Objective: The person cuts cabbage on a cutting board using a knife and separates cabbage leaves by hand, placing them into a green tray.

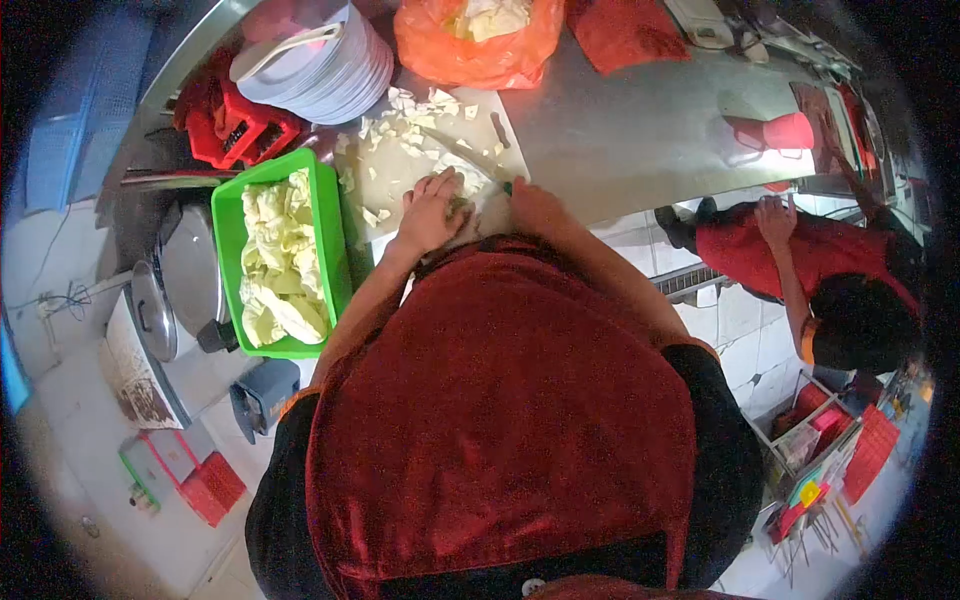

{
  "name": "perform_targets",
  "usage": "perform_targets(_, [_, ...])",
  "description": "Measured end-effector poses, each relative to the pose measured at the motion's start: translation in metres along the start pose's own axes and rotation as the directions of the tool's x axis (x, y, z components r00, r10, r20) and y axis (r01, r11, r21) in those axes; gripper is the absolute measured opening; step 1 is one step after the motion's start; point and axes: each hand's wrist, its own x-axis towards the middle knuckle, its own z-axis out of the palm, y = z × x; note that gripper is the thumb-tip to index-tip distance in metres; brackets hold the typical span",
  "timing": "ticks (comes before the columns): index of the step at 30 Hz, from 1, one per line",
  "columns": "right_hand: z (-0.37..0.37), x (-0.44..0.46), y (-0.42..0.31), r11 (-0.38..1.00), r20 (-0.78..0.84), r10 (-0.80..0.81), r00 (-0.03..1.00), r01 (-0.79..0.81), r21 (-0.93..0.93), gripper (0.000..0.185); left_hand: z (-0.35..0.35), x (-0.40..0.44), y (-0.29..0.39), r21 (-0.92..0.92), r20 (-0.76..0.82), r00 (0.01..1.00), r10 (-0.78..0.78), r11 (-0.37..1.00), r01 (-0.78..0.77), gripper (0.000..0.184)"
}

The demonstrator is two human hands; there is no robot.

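On a pale cutting board [385, 185] at the metal counter's edge, my left hand [432, 210] presses down on a pale green piece of vegetable with its fingers bent. My right hand [537, 210] is wrapped round the dark green handle of a knife, whose broad blade [455, 160] lies slanted across the board, beside my left hand. Chopped pale leaf pieces [405, 125] are scattered over the board beyond the blade. To the left, a green basket [335, 235] holds a heap of pale yellow-green leaves [280, 250].
A stack of white plates [340, 75] and a red rack [235, 125] stand behind the basket. An orange bag [480, 55] of leaves lies beyond the board. A pink cup [788, 131] is on the right. Another person [800, 250] in dark red is at the right.
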Motion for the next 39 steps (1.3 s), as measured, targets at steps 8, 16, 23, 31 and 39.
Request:
perform_targets(8, [-0.016, 0.015, -0.001, 0.985, -0.003, 0.020, 1.000, -0.019, 0.171, 0.036, 0.000, 0.021, -0.051, -0.128, -0.515, 0.856, -0.047, 0.992, -0.023, 0.043])
perform_targets(16, [-0.007, 0.011, 0.008, 0.933, -0.516, -0.240, 0.822, 0.343, 0.112, 0.030, 0.001, 0.026, -0.060, -0.350, -0.215, 0.937, -0.277, 0.917, 0.191, 0.035])
perform_targets(23, [-0.036, -0.005, -0.034, 0.448, -0.213, -0.195, 0.957, 0.280, 0.849, 0.064, -0.067, 0.009, -0.006, -0.844, -0.104, 0.943, -0.317, 0.530, 0.085, 0.013])
perform_targets(31, [-0.163, 0.025, -0.071, 0.398, -0.341, -0.243, 0.908, 0.414, 0.818, 0.034, -0.061, -0.030, -0.005, -0.822, -0.126, 0.973, -0.191, 0.569, 0.006, 0.045])
perform_targets(39, [-0.205, 0.104, -0.060, 0.317, -0.113, 0.017, 0.993, 0.102, 0.943, 0.033, 0.023, -0.061, -0.009, -0.348, -0.091, 0.983, -0.156, 0.930, 0.116, 0.058])
